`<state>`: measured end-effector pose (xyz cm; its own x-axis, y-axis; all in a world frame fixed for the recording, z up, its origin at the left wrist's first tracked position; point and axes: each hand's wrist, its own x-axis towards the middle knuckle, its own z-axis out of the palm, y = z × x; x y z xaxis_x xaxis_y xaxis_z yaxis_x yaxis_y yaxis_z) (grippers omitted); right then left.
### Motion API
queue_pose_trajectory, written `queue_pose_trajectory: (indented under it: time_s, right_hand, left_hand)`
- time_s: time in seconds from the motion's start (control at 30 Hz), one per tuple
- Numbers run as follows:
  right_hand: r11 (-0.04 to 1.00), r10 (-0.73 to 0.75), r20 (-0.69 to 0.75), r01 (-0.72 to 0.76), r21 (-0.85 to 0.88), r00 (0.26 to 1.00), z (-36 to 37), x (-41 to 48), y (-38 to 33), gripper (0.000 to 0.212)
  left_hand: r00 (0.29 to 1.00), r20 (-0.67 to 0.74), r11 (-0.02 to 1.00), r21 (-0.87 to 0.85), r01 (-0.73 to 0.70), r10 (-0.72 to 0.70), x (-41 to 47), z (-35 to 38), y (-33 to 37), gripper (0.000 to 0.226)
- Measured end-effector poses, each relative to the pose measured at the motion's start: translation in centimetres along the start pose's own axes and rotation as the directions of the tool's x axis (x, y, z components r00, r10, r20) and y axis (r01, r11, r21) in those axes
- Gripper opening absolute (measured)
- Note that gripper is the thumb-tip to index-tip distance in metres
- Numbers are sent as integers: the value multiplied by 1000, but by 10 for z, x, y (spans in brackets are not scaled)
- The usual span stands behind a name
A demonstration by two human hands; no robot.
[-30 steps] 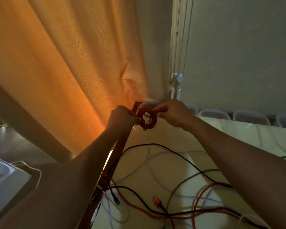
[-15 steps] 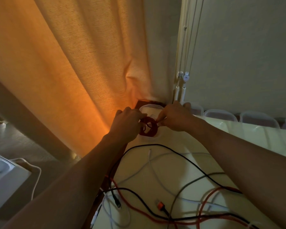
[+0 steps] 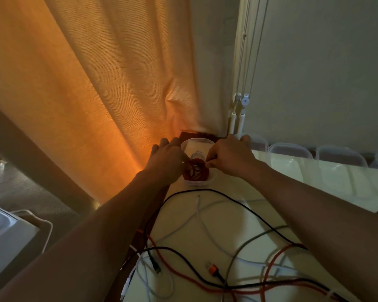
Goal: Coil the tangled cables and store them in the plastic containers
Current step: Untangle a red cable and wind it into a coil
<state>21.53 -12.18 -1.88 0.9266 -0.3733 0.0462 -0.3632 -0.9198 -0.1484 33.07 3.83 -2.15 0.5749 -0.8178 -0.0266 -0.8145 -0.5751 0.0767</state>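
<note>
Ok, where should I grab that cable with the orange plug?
Pinch the orange plug by its long sides, coming down from above. It lies flat on the table with nothing lying over it, and looks like the stiffest part.

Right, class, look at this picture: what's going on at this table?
A person is working with both hands at the far corner of the table. The left hand and right hand hold a coiled red cable with their fingers, inside an open clear plastic container. More containers line the far edge. Nearer the camera, black, white and red loose cables lie tangled, not yet coiled.
</note>
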Motion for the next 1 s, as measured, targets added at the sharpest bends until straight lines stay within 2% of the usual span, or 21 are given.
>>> queue_pose_trajectory:
  time_s: [0.07,0.13,0.27,0.37,0.47,0.57,0.7,0.77,1.0]
  right_hand:
    - [998,31,-36,-32,-51,999,4,-1,1,23]
    - [995,67,-108,-74,-68,992,10,-4,6,23]
    - [988,112,-137,-96,119,984,18,-9,15,18]
    - [959,118,-104,-86,268,988,17,-8,21,27]
    - [884,159,-109,-93,457,981,14,-10,25,44]
    - [836,174,-127,-78,543,977,3,-13,29,37]
    - [872,92,17,-88,482,996,-11,-18,32,24]
    - [900,55,42,-68,432,998,-12,-18,28,23]
    - [951,22,-47,-7,308,999,4,-13,22,17]
  left_hand:
    - [997,72,993,-118,0,9,-1,-5,-4,44]
    - [995,95,987,-159,-22,37,-4,-5,-3,61]
    - [991,90,992,-91,-91,99,-9,-2,7,79]
    - [989,71,992,-17,-127,128,-13,-2,12,69]
    - [987,84,991,-39,-131,133,-20,3,14,59]
    - [994,31,990,-94,-102,105,-26,11,12,54]
    - [985,-154,987,-128,-100,80,-21,12,12,44]
    - [978,-197,991,-100,-94,73,-15,10,13,42]
    - [992,-124,1000,6,-23,24,2,15,17,31]
